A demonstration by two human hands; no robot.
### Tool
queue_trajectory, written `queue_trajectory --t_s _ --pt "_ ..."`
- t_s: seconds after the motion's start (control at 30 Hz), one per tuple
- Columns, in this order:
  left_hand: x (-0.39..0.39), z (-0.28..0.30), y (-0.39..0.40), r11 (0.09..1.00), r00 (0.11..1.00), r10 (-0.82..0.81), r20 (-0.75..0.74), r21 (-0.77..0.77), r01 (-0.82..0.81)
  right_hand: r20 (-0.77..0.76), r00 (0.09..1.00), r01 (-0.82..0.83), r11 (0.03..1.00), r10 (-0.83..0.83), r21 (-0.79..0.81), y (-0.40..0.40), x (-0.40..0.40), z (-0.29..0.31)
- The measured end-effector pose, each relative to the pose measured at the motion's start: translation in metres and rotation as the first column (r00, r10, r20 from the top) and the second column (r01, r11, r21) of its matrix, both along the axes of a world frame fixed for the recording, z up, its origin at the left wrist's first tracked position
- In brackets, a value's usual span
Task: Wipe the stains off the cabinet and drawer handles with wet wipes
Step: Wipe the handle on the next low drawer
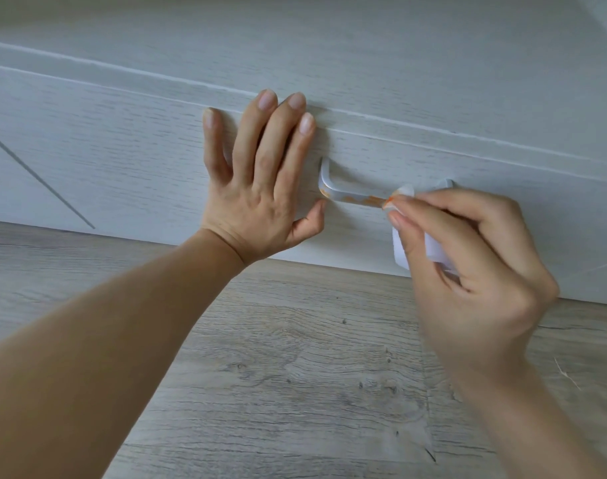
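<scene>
Handle: a pale bar handle [350,194] is fixed to the drawer front [122,150], low, just above the floor [278,357]; its long axis runs left to right, dipping slightly toward the right.
Stains: orange marks [366,200] show along the bar from its left corner to the point where the wipe meets it.
Wet wipe: a white wet wipe [404,192] is folded over the bar at its right part, with a loose tail hanging below the fingers.
Right hand: the right hand [468,267] pinches the wipe between thumb and fingertips, fingers narrow and closed on the cloth, touching the bar.
Left hand: the left hand [260,188] lies flat on the drawer front just left of the handle, fingers spread wide, holding nothing; its thumb tip sits just beside the bar's left corner.
Key relation: the uncleaned stained stretch lies to the left of the right fingertips, along the bar's axis; the right hand is the one on it.
Judged next move: a slide leftward along the bar, probably stopping short of the left thumb.
Right end of handle: mostly hidden by wipe and fingers; its condition cannot be told.
</scene>
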State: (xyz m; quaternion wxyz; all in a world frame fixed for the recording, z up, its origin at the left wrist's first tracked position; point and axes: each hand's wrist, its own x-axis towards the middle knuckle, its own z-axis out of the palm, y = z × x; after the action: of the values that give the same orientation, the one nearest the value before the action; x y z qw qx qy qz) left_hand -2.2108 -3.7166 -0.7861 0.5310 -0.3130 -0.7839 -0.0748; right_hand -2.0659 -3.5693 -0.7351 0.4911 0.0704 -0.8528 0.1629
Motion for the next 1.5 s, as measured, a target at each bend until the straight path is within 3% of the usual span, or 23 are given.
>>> queue_trajectory --t_s 0.8,1.17,1.5 --pt "0.000 0.001 0.002 1.000 1.000 -0.005 -0.001 0.012 0.005 0.082 0.996 0.027 0.999 -0.030 0.036 -0.014 -0.007 0.006" --pt "0.000 0.001 0.001 1.000 1.000 -0.006 0.001 0.016 0.006 0.045 0.998 0.042 0.999 -0.042 -0.019 -0.008 0.000 0.004" --pt "-0.002 -0.001 0.002 0.999 1.000 -0.018 -0.024 0.026 0.019 0.098 0.995 0.004 0.999 -0.007 0.039 -0.025 -0.014 0.005"
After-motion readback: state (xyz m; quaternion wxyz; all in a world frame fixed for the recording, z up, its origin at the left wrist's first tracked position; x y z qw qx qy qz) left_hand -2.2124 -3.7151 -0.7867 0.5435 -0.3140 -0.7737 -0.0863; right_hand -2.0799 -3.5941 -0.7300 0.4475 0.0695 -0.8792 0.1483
